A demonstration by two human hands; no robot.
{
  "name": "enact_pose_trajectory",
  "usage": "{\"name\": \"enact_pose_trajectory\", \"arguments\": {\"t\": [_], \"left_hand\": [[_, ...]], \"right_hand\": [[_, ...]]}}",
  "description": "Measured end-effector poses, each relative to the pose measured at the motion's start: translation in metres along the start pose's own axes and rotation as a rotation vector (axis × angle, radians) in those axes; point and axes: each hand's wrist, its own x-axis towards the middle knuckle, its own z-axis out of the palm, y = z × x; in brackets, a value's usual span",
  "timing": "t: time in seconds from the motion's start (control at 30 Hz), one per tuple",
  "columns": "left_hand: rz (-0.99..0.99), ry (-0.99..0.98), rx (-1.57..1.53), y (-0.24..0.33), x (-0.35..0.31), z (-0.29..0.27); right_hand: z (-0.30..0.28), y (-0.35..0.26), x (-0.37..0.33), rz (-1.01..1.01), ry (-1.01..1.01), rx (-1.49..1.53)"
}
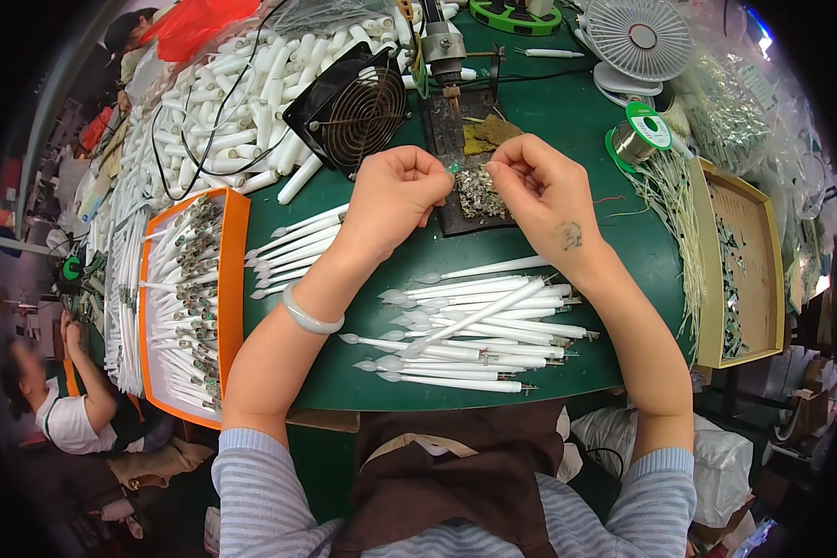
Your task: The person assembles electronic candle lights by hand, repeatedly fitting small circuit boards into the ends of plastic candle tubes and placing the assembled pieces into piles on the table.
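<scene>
Showing, largest to smallest, with clock positions from mid-view: green worktable [642, 242]; heap of white tubes [274, 84], 10 to 11 o'clock; orange-edged box [232, 307], packed with white sticks [181, 307], 9 o'clock; tan tray [758, 270], 3 o'clock; loose candle-shaped white sticks [493, 321], 5 to 6 o'clock; black fan [367, 107], 11 o'clock. Next, right hand [551, 191], 2 o'clock, and left hand [392, 197], near 12, each with thumb and forefinger pinched together; grip contents impossible to tell. Between both, metal scraps [479, 197], 1 o'clock. Smallest: tiny green piece [453, 170] just beside left fingertips, above scraps; too small to identify.
</scene>
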Motion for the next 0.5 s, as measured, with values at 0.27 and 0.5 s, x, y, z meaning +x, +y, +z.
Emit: {"name": "enact_pose_trajectory", "arguments": {"t": [0.27,0.5], "left_hand": [[0.087,-0.007,0.164,-0.003,-0.017,0.000],[0.132,0.010,0.214,0.001,-0.047,0.000]], "right_hand": [[-0.033,0.001,0.009,0.293,-0.254,0.013],[-0.067,-0.013,0.008,0.270,-0.526,-0.100]]}}
